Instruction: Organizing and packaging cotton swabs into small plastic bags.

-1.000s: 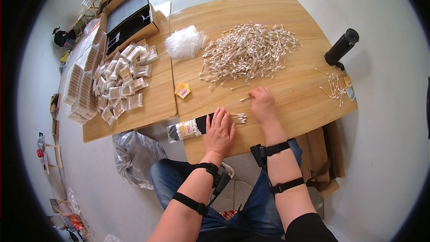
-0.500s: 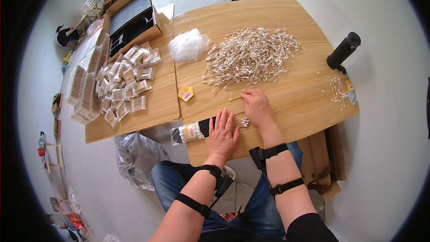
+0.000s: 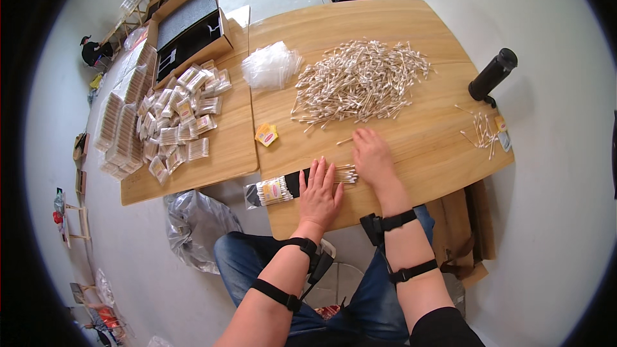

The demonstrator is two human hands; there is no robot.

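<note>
My left hand (image 3: 317, 194) lies flat with its fingers spread, pressing on a black strip (image 3: 293, 183) near the table's front edge. At the strip's left end is a clear bag of cotton swabs (image 3: 274, 189) with a yellow-and-white label. White-tipped swabs (image 3: 348, 174) stick out to the right from under this hand; their other ends are hidden. My right hand (image 3: 374, 157) is closed just beyond them, with a single cotton swab (image 3: 344, 142) poking out leftward from its fingertips. Ahead of it is a large heap of loose swabs (image 3: 360, 80).
Left of the heap lie clear plastic bags (image 3: 270, 66) and yellow label cards (image 3: 266, 133). Packed swab bags (image 3: 183, 109) are piled on the left table beside stacked packs (image 3: 122, 125) and an open carton (image 3: 193, 19). A black bottle (image 3: 493, 74) and scattered swabs (image 3: 482, 132) are at right.
My right hand has shifted slightly to the right, and the single swab in it has moved the same way. My left hand stays flat on the strip.
</note>
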